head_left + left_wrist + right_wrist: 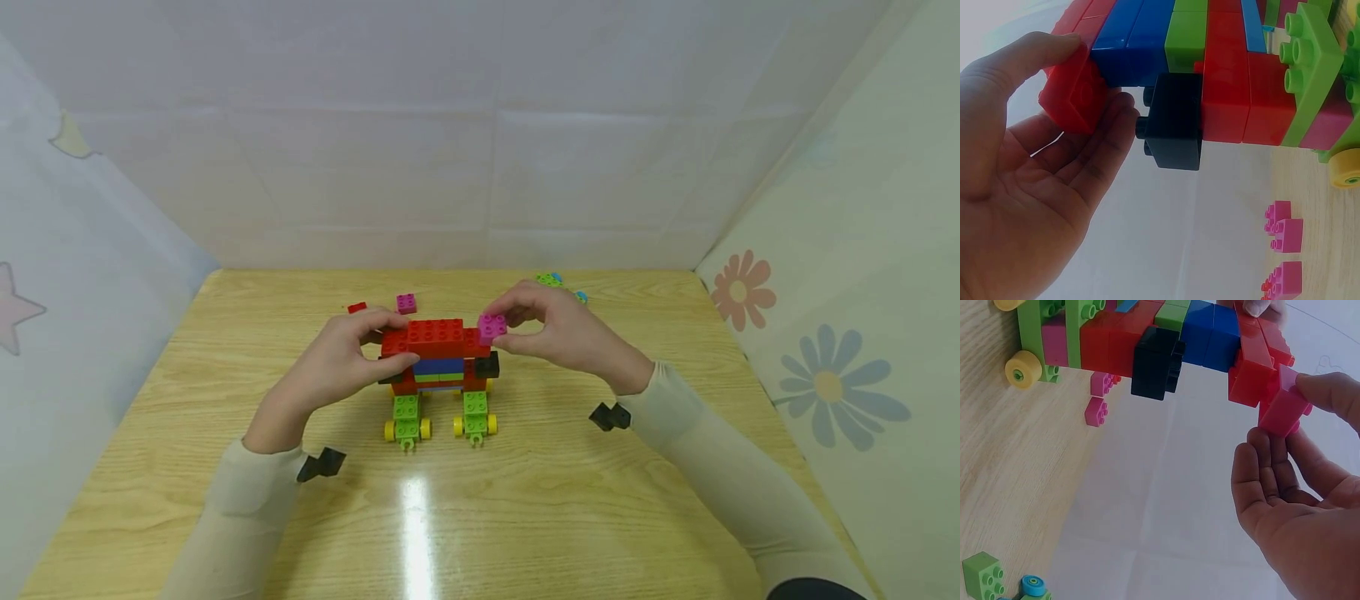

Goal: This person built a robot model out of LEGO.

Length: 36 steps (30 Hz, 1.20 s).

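A toy-brick vehicle stands on the table, with red bricks on top, blue and lime layers below and green wheeled bases with yellow wheels. My left hand grips its left end, thumb in front and fingers behind. In the left wrist view that thumb lies on the end red brick, above a jutting black brick. Between thumb and fingers, my right hand pinches a pink brick at the top right end. The right wrist view shows this pink brick tilted against the end red brick.
Behind the vehicle lie a loose pink brick and a small red brick. Green and blue pieces sit at the back right. Pale sheets hang along the wooden table's back and sides.
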Each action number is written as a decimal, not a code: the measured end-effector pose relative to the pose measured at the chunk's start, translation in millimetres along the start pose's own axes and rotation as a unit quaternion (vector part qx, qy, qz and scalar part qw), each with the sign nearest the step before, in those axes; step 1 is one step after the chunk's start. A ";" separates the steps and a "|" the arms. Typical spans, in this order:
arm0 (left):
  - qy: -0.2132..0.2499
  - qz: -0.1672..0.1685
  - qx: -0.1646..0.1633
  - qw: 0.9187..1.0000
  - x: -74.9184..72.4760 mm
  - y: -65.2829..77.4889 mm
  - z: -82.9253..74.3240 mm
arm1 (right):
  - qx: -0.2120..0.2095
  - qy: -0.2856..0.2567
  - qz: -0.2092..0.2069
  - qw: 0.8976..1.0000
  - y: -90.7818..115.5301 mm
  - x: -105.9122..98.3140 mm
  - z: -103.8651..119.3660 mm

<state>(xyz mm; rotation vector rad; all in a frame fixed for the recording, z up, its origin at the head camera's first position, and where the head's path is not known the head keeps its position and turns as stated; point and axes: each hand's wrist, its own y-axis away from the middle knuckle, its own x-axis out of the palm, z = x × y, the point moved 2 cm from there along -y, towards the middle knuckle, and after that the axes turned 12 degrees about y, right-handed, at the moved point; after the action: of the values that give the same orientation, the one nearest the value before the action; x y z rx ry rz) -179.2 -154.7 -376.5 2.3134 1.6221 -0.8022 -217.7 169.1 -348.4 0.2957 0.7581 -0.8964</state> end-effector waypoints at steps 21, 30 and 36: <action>0.004 -0.001 -0.001 1.000 -0.2 -0.4 -0.8 | 0.019 0.058 0.015 0.998 -1.3 -3.4 5.7; -0.002 -0.001 -0.001 1.000 -0.1 -0.5 -0.9 | 0.026 0.081 0.017 0.996 -3.1 -4.0 10.6; -0.004 0.000 -0.002 1.000 -0.3 -0.5 -0.7 | 0.023 0.097 0.016 0.995 -2.9 -4.1 13.9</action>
<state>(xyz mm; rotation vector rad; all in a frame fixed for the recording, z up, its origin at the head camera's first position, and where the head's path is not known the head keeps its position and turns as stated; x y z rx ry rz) -179.5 -154.4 -375.6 2.3057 1.6177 -0.8068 -215.1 162.4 -335.6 0.4399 0.9100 -0.8629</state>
